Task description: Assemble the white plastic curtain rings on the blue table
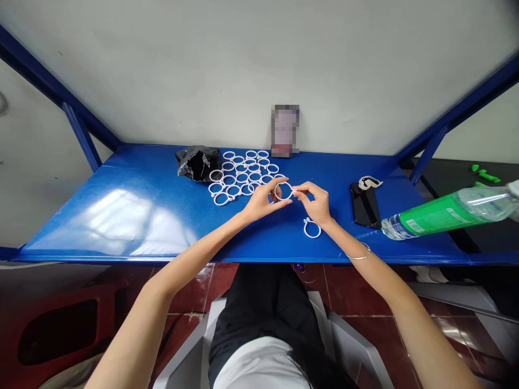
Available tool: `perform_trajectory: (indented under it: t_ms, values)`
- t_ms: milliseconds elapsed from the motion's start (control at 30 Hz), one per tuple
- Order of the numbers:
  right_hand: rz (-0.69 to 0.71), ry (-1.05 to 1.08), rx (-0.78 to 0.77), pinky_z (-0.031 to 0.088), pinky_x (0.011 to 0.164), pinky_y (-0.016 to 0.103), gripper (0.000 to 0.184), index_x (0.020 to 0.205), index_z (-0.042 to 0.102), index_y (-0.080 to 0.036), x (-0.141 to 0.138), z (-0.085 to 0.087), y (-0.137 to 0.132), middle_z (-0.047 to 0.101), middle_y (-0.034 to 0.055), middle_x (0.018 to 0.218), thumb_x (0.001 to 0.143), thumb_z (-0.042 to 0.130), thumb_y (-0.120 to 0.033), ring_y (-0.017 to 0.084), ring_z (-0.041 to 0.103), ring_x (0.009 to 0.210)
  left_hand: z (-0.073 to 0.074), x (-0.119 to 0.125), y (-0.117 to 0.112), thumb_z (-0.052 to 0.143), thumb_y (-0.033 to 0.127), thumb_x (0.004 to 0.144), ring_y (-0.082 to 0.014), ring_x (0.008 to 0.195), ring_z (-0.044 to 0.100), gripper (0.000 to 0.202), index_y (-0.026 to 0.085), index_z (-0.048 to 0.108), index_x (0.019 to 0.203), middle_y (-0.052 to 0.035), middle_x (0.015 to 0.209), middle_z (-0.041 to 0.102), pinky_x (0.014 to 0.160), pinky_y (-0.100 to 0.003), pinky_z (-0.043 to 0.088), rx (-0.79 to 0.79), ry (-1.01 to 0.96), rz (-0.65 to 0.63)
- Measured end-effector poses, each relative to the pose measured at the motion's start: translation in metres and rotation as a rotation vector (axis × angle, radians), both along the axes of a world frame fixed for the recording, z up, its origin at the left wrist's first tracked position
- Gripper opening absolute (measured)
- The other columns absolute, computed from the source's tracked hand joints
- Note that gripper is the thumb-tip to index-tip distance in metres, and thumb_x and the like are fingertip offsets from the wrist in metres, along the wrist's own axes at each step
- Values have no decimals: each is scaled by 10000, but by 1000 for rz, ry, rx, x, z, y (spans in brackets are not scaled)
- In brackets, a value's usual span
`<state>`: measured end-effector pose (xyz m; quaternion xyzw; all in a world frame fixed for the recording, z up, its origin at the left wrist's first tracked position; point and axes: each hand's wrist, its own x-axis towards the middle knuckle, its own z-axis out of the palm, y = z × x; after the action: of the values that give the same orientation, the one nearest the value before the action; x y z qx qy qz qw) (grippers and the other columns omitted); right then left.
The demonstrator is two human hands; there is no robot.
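Between my two hands, a little above the table, is a white plastic ring (283, 199) with a small tab on its right side. My left hand (261, 201) grips the ring's left part between thumb and fingers. The fingertips of my right hand (314, 202) pinch the tab. Below my right hand, a single white ring (312, 229) lies on the blue table with its tab up and left. Several more white rings (242, 177) lie in a loose group beyond my left hand; some are partly hidden by it.
A crumpled black plastic bag (198, 163) lies open left of the rings. A pixelated upright object (285, 132) leans on the wall. At right are a black phone (365, 206), a white hair clip (370, 183) and a green-labelled bottle (444, 214). Blue metal posts flank the table (133, 178).
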<state>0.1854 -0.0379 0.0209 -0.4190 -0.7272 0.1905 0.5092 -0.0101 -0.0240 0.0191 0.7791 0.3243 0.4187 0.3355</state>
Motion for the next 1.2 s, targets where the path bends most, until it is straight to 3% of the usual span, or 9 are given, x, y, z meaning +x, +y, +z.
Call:
perform_trajectory:
  t_ms: [433, 900, 1200]
  values:
    - [22, -51, 17, 549, 678, 333, 258, 947, 726, -261, -1, 2, -1, 736, 38, 861, 928, 589, -478, 187, 665, 721, -12, -5, 7, 659, 497, 870, -106, 632, 571, 499, 158, 592, 1230, -15, 759, 644, 636, -216, 462, 315, 133, 186]
    - [38, -75, 161, 525, 625, 290, 159, 893, 719, -220, 0, -1, 1, 735, 34, 833, 935, 619, -337, 159, 654, 683, -13, -3, 6, 600, 479, 920, -86, 568, 558, 421, 135, 600, 1163, 12, 672, 599, 560, -184, 442, 616, 125, 242]
    - [51, -93, 233, 520, 606, 277, 112, 863, 707, -217, 1, -2, 3, 733, 29, 806, 928, 630, -264, 157, 670, 689, -12, -2, 6, 595, 483, 921, -91, 568, 571, 427, 131, 591, 1162, 13, 665, 601, 559, -188, 450, 643, 145, 249]
